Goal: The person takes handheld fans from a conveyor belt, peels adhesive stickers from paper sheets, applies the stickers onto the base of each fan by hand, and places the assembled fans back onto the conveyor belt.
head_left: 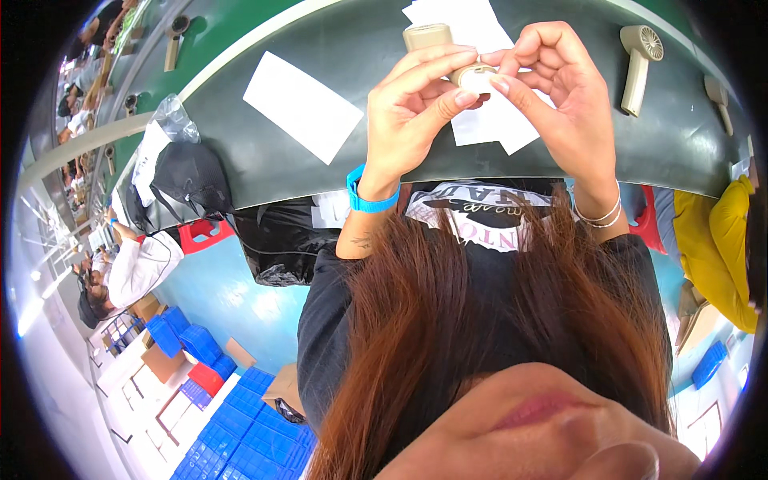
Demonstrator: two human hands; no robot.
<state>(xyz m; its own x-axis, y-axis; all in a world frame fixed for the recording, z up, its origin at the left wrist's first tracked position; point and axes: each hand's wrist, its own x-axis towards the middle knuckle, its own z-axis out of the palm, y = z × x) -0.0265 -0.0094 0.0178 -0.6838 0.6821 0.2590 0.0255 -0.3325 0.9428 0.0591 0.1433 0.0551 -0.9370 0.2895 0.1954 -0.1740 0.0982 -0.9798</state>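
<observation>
My left hand [424, 108] is closed round a beige handheld fan [428, 36], whose blunt end sticks out beyond my fingers. Its round, pale end [478, 80] shows between my two hands, partly covered by fingertips. My right hand [564, 96] is curled beside that end, thumb and fingertips pinched together at its edge. Whatever those fingertips hold is too small and covered to make out. White paper sheets [480, 132] lie on the dark table beneath my hands.
Another beige fan [640, 68] lies on the dark table [336, 72] to the right, with one more [718, 100] beyond it. A single white sheet [302, 106] is on the left. A black bag [192, 180] sits at the table's left edge. Blue crates [248, 424] stand on the floor behind.
</observation>
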